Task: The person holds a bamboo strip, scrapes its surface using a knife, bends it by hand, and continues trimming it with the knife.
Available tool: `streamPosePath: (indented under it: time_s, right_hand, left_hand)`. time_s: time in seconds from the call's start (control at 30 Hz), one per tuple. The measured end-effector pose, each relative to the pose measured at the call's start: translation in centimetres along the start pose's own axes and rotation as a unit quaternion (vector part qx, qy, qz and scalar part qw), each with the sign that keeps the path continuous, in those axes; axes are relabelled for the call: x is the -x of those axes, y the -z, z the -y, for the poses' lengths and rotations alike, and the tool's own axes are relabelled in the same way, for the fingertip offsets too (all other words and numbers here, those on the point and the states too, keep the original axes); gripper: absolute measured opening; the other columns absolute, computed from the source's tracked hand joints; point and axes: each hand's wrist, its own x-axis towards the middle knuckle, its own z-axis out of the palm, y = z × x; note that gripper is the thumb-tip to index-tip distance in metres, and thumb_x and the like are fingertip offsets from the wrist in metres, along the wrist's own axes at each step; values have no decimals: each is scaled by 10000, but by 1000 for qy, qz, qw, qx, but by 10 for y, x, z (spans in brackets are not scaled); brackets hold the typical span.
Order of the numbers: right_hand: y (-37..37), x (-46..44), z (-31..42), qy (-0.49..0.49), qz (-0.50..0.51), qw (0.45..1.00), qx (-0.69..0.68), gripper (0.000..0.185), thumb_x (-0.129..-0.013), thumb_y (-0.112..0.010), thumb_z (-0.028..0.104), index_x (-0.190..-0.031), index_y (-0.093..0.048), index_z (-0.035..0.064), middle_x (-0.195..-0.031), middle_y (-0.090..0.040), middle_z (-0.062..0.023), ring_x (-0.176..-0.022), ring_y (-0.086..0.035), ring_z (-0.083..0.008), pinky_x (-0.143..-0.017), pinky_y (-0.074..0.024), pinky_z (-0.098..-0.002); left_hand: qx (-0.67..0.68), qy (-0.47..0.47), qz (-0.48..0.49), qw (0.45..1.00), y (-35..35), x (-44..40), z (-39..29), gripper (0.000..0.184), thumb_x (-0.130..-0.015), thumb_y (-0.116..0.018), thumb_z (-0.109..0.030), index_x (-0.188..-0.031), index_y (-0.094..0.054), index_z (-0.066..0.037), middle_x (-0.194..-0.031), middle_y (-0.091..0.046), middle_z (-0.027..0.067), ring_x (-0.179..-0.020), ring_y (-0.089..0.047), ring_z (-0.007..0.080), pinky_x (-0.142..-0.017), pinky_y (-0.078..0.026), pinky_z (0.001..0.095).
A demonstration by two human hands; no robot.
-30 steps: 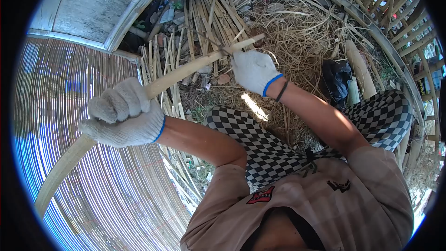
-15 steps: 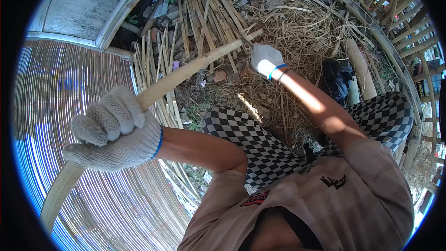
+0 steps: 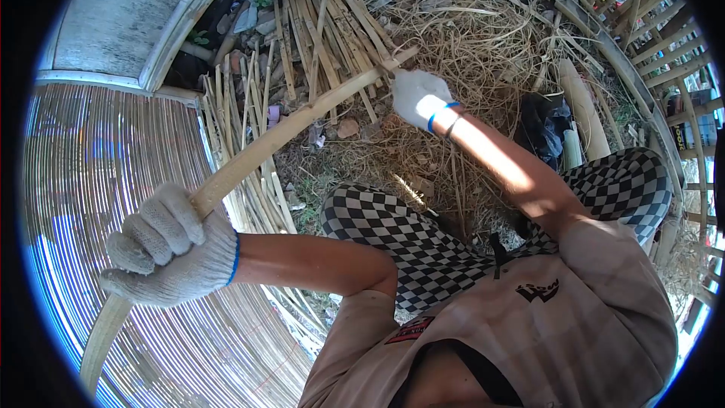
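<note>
A long, pale bamboo strip runs slantwise from the lower left up to the pile of cut strips. My left hand, in a white knitted glove with a blue cuff, is wrapped round its lower part. Near the strip's upper end is my right hand, also gloved and closed. A thin blade, seemingly a knife, sticks out of the right fist and meets the strip. Its handle is hidden inside the glove.
Several split bamboo strips lie in a bundle at the top. Curly shavings cover the ground. A black plastic bag sits by a thick bamboo piece at right. A slatted screen stands left, a bamboo lattice right.
My left hand has moved down in the view, and the strip slants more steeply. My right hand stays by the strip's upper end. The whole view has shifted slightly.
</note>
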Motion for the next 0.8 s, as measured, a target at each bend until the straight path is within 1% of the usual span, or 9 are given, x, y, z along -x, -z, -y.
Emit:
streamPosePath:
  time_s: [0.07,0.17,0.27,0.3,0.33,0.43,0.5,0.73,0.8]
  right_hand:
    - [11,17,7,50,-15,998,-17,245,-991,-526,187,-1077,-630,-18,-806,-716,-221,-762,-729,-359,-679,-586,-468]
    - [-41,-19,-45,-18,-27,997,-76,233,-979,-535,184,-983,-657,-15,-791,-713,-200,-766,-724,-376,-679,-582,-477]
    - [-14,-32,-26,30,0,1000,-7,215,-958,-547,154,-924,-684,-8,-799,-716,-197,-755,-730,-350,-675,-582,-467]
    - [-16,-33,-26,125,8,989,84,207,-940,-544,125,-904,-697,-10,-829,-722,-218,-767,-740,-331,-673,-584,-461]
    - [17,-12,2,53,26,998,12,212,-947,-524,117,-904,-689,-10,-825,-715,-226,-747,-736,-324,-662,-582,-455]
    - [-27,-14,-18,57,-55,997,25,183,-879,-585,124,-865,-728,11,-846,-747,-194,-811,-745,-363,-694,-590,-446]
    - [-43,-37,-55,-16,0,996,-90,217,-919,-557,141,-893,-734,19,-877,-750,-187,-803,-742,-359,-711,-590,-459]
    - [-20,-24,-33,98,-76,991,59,182,-875,-608,149,-887,-765,57,-815,-748,-155,-778,-743,-336,-671,-599,-440]
    - [4,-4,-8,95,-16,995,26,150,-874,-608,137,-853,-724,44,-798,-734,-173,-764,-737,-345,-645,-589,-447]
  left_hand:
    - [-6,4,10,1000,2,-2,0,501,-1073,-397,-440,-621,-433,-227,-423,-347,-86,-315,-318,16,-271,-370,225]
    - [-65,2,-4,998,-3,4,-2,501,-1076,-408,-452,-627,-421,-230,-429,-347,-88,-321,-312,9,-282,-376,213]
    - [-50,-4,-25,998,8,3,-2,505,-1072,-416,-446,-617,-418,-227,-427,-348,-88,-317,-311,10,-278,-379,220]
    - [-16,6,-12,1000,11,2,-3,503,-1070,-422,-432,-611,-416,-225,-424,-349,-87,-311,-310,11,-272,-385,230]
    - [-24,2,-22,999,8,1,-1,502,-1070,-422,-426,-610,-414,-225,-423,-349,-87,-310,-309,11,-271,-387,232]
    - [-17,13,-3,1000,7,1,-4,499,-1068,-422,-411,-605,-412,-224,-422,-347,-85,-310,-316,16,-264,-378,237]
    - [-36,12,-13,999,9,5,-6,498,-1069,-420,-406,-606,-414,-222,-421,-348,-82,-311,-319,24,-266,-376,243]
    - [-46,-1,-39,998,22,3,-3,493,-1070,-408,-406,-613,-416,-225,-423,-339,-78,-320,-313,33,-281,-369,258]
    - [-45,9,-41,998,11,3,-3,487,-1068,-420,-401,-614,-421,-226,-423,-342,-78,-321,-316,32,-282,-367,255]
